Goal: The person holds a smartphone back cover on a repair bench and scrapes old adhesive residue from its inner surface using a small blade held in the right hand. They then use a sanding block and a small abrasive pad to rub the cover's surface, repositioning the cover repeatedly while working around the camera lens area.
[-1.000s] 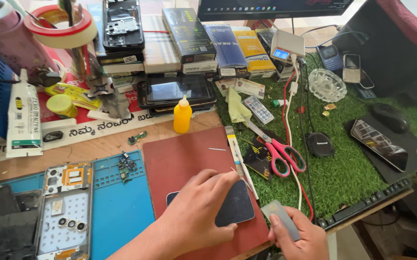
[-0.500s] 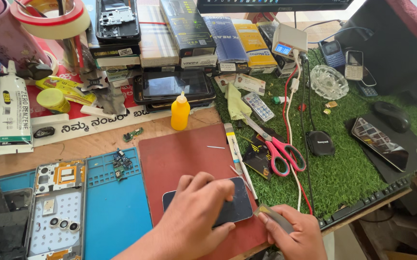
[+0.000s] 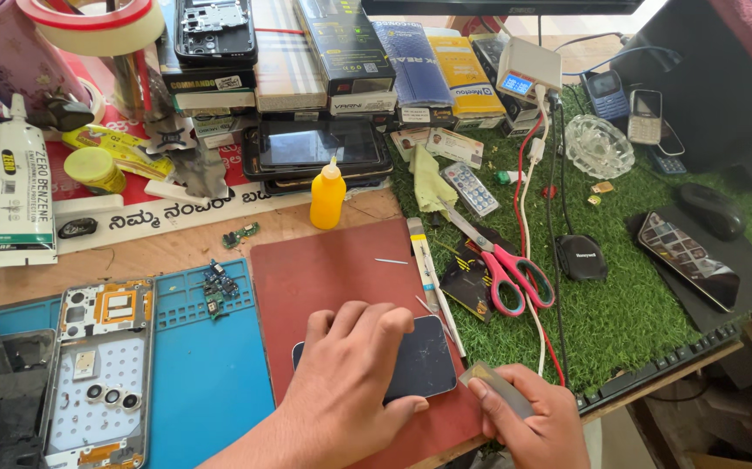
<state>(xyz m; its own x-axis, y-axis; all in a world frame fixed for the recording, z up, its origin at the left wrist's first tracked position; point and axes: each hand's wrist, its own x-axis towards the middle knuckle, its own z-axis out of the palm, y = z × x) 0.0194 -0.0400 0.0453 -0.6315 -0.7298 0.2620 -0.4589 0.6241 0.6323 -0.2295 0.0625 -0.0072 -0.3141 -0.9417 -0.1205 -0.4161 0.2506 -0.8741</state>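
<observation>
My left hand [image 3: 346, 382] lies flat on a dark phone [image 3: 419, 365] that rests on a reddish-brown mat [image 3: 341, 265], fingers spread over its left part. My right hand [image 3: 532, 421] pinches a thin grey card-like tool [image 3: 493, 386] whose tip sits at the phone's right edge. Both hands are near the table's front edge.
A blue work mat [image 3: 202, 391] at left carries an opened phone frame [image 3: 102, 373] and small parts. A yellow bottle [image 3: 327, 197], red scissors [image 3: 511, 274], a white glue tube [image 3: 20, 187], stacked boxes [image 3: 341, 52], green turf [image 3: 636, 287], another phone [image 3: 687, 259] and a mouse [image 3: 713, 208] lie around.
The view has shifted slightly. My right hand has brought the grey tool closer to the phone's right edge, while my left hand stays pressed on the phone.
</observation>
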